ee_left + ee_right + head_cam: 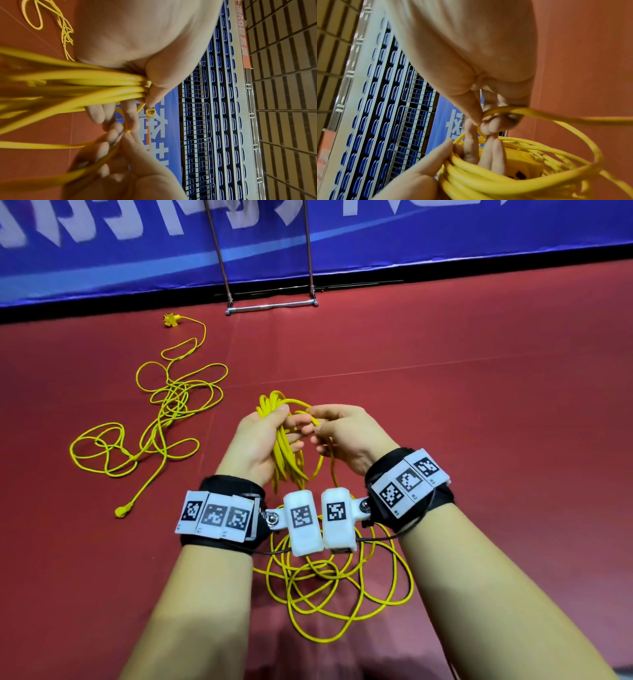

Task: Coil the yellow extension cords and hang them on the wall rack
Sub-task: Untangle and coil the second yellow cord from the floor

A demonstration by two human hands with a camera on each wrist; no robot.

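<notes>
My left hand (270, 426) grips a bundle of yellow cord loops (284, 453), held above the red floor; in the left wrist view the thumb clamps the strands (96, 86). My right hand (329, 422) pinches a single strand of the same cord (510, 110) right next to the bundle. A yellow socket block (523, 166) hangs inside the coil. The slack of this cord (329, 583) lies in loose loops on the floor under my wrists. A second yellow cord (164, 419) lies tangled on the floor at the left, its plug (122, 510) nearest me.
A metal rack frame (270, 307) stands on the floor against the blue banner wall (137, 251) ahead. In the wrist views, a small coiled yellow cord (150, 112) hangs on it, with wire grid panels (412, 121) and blue seats behind.
</notes>
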